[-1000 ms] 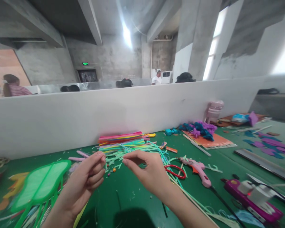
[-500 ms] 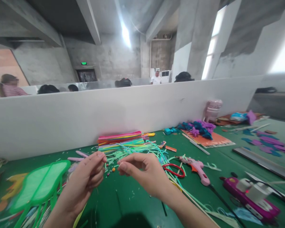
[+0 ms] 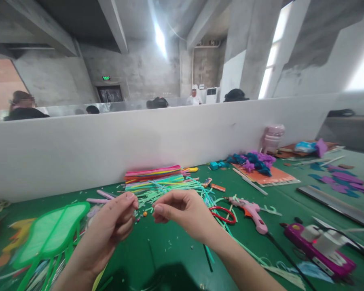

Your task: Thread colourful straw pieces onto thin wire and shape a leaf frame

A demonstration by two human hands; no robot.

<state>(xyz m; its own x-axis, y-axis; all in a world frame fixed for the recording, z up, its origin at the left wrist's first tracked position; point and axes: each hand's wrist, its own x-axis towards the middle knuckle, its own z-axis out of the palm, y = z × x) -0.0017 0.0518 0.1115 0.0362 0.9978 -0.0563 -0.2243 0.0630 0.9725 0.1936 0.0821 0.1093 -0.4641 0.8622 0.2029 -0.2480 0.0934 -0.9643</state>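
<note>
My left hand (image 3: 113,224) is closed in a pinch, thumb against forefinger, near the middle of the view. Facing it a short gap away, my right hand (image 3: 182,216) pinches too. What looks like a thin pale thread (image 3: 146,201) runs between the fingertips, hard to make out against the strips behind. Below that gap, an orange bead (image 3: 144,214) and a small dark purple bead (image 3: 138,220) lie on the green table (image 3: 166,250). Just beyond my hands are bundles of mint-green fuzzy craft stems (image 3: 166,184) and pink-red ones (image 3: 153,171).
Green mesh basket (image 3: 53,230) at left. Red-handled scissors (image 3: 223,215), a pink glue gun (image 3: 251,212) with its cord, and a purple power strip (image 3: 320,250) lie at right. Teal and purple pieces (image 3: 255,161) rest farther back. A white partition (image 3: 170,133) borders the table.
My hands keep their pinch, and the right has shifted slightly right. Beyond the partition, a person at far left appears in dark clothing instead of striped, and another has moved left.
</note>
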